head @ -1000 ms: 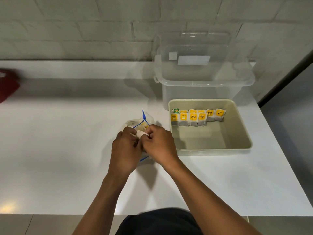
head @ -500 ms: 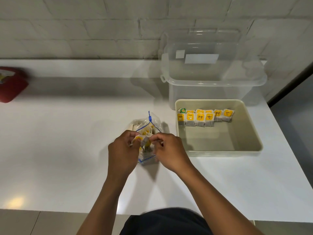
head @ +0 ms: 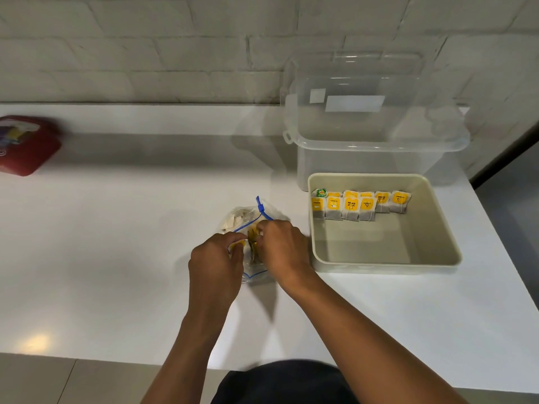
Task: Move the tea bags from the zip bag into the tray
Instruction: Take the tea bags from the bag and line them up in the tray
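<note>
Tea bags (head: 253,243) between hands: light, soft, tear-prone; pinch by paper tag. Left hand (head: 215,259) pinches yellow tag; right hand (head: 281,249) fingers curled into zip bag (head: 256,277), grip hidden.

You have one view only, from the camera on your head. It looks forward and steeply down over the white table (head: 116,258), close enough that your forearms run in from the bottom edge. Both hands, left (head: 214,265) and right (head: 281,249), sit near the centre. The brick wall (head: 145,48) fills the top. The wide lens bends the edges, and the tray (head: 437,223) lies right of centre.
</note>
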Motion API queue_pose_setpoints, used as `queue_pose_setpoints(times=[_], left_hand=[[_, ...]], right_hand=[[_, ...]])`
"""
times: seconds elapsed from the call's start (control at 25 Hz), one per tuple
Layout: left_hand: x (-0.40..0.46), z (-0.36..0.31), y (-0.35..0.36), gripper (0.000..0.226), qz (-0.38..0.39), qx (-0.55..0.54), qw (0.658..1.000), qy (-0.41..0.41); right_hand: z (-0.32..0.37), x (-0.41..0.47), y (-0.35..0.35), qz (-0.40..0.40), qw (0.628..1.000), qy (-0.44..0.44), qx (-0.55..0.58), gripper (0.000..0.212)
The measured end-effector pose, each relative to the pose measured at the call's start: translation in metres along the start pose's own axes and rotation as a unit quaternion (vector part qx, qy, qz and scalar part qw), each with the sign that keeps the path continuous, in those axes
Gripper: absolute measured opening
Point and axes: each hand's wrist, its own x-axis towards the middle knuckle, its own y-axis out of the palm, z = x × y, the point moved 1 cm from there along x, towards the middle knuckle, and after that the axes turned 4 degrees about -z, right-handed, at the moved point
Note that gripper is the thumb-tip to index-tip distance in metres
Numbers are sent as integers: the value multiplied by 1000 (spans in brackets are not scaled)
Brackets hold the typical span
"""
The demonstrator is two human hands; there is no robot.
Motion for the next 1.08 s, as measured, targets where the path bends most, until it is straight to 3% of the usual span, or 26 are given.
queue_pose_setpoints(times=[0.36,0.64,0.88,1.08], left_hand=[[-2,2,-1,20,15,-8,1000,0],[-1,7,1,19,10,2,1000,25],[-5,3,2,18,10,3,1000,27],[-4,2,1,19,9,-4,1000,24]], right_hand=[[-1,7,10,-13,1000,-1,12,22],[-14,-5,-8,-101,994,-14,24,28],[-14,-4,-7,-29,999,-21,5,26],[-4,-1,-6,-60,998,-5,-16,15]])
